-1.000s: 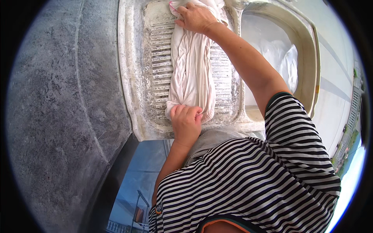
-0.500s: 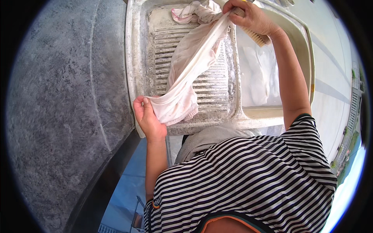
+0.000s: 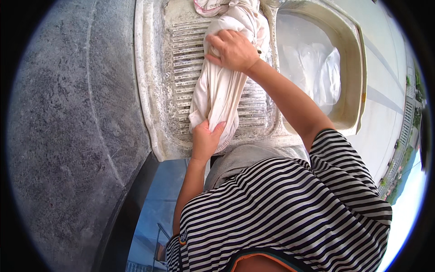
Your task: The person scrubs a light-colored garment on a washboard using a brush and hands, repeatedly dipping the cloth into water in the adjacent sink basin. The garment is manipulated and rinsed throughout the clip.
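Cloth back down: half a second earlier the pale cloth (image 3: 221, 90) was pulled up slantwise between both hands, and at this moment it lay lengthwise on the ridged washboard (image 3: 186, 75) again, its near end bunched by the basin's front edge and its far part gathered in folds. That meant, as I judged it, that a resettling of the fabric had just finished and it was again backed by the ridges for rubbing. Left hand (image 3: 206, 139) had come in from the left side to the near end; it was closed, thumb on top, pinching a fold and drawing creases up the cloth. Right hand (image 3: 235, 51) had swung back from over the divider to the upper middle of the cloth, palm down, fingers curled and somewhat spread, pressing on or hovering just over it; contact under the palm was hidden. A brush showed in that hand half a second earlier; couldn't tell whether it was still gripped, since the palm covered the spot. Pink-edged bundle (image 3: 209, 6) sat at the far end of the board, partly cut off by the frame. Right of the divider, white fabric (image 3: 332, 77) lay in cloudy water inside the wash basin (image 3: 356, 86), touched by neither hand. Dark grey counter (image 3: 54, 113) ran along the left.
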Demonstrator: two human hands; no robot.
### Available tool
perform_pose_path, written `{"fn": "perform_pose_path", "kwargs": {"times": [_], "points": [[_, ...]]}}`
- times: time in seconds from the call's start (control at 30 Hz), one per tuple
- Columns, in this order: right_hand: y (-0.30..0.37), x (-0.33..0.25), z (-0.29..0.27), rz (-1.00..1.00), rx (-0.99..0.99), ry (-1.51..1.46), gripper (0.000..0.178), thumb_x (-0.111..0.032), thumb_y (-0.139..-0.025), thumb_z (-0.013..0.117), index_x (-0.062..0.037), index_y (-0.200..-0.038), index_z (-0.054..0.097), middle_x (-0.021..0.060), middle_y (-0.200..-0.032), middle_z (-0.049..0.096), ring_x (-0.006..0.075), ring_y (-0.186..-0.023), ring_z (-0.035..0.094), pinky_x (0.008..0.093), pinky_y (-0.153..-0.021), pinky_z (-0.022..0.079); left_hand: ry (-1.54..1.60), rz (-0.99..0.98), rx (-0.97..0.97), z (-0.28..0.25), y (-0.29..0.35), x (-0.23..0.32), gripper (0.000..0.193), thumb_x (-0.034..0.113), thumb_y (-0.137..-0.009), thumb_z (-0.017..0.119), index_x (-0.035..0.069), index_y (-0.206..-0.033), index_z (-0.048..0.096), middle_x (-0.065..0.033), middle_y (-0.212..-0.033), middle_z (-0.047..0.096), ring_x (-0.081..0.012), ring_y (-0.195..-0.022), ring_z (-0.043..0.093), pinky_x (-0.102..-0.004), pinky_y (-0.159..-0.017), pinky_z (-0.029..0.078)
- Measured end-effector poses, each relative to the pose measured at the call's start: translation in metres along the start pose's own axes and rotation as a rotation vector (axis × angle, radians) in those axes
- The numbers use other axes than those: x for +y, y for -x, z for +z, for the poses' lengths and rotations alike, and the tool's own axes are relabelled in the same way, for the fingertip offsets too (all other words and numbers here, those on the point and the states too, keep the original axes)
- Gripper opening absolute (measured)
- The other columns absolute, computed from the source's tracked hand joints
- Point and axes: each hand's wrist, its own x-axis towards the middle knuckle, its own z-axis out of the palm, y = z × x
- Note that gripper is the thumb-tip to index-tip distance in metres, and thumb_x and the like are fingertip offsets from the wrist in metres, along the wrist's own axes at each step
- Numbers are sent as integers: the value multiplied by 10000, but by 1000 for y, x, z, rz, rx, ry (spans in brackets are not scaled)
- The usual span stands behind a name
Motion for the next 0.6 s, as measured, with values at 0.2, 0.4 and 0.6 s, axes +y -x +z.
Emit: {"fn": "perform_pose_path", "kwargs": {"times": [0.2, 0.4, 0.6], "points": [[-68, 26, 6, 286, -247, 58, 589, -616, -928, 601, -91, -1195, 593, 184, -1102, 657, 314, -1004, 695, 434, -902, 576, 18, -34, 22, 2, -1, 10, 328, 200, -887, 779, -57, -1084, 723, -154, -937, 773, -187, -843, 725, -342, -756, 558], [78, -102, -45, -248, -62, -360, 525, -534, -843, 717, -114, -1141, 611, 109, -871, 539, 280, -767, 592, 415, -709, 504, -138, 64, -97, -2, -4, 0, 387, 202, -795, 825, -50, -1067, 715, -208, -899, 755, -282, -822, 753, -373, -732, 569], [-59, 88, 11, 317, 20, 103, 361, -422, -837, 707, -96, -980, 645, 121, -844, 610, 343, -775, 612, 464, -719, 529, -76, 82, 24, 7, -6, 6, 342, 181, -799, 765, -55, -1043, 721, -235, -899, 744, -337, -843, 752, -404, -752, 571]]}}
